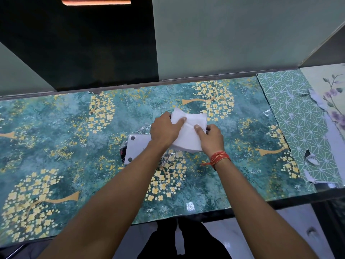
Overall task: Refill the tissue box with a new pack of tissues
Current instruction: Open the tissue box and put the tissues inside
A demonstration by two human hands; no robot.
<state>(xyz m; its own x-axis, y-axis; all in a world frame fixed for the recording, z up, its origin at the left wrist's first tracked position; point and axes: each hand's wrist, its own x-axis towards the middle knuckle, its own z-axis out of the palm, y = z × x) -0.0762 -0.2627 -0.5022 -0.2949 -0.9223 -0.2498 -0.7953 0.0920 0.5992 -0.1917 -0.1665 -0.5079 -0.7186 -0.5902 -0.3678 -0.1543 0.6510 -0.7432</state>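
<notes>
Both hands are clamped on the soft white tissue stack (188, 131), left hand (164, 130) and right hand (211, 138) pinching its near edge, stack running away from me, flat white box panel (137, 147) down-left, closer to the left.

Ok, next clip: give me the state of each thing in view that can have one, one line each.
tissue stack: unwrapped, held above the table by both hands
left hand: grip closed on the stack's left side
right hand: grip closed on the stack's right side
clear plastic wrapper: crumpled, empty, lying on the table
white panel with round pads: lying flat beside the wrapper
</notes>
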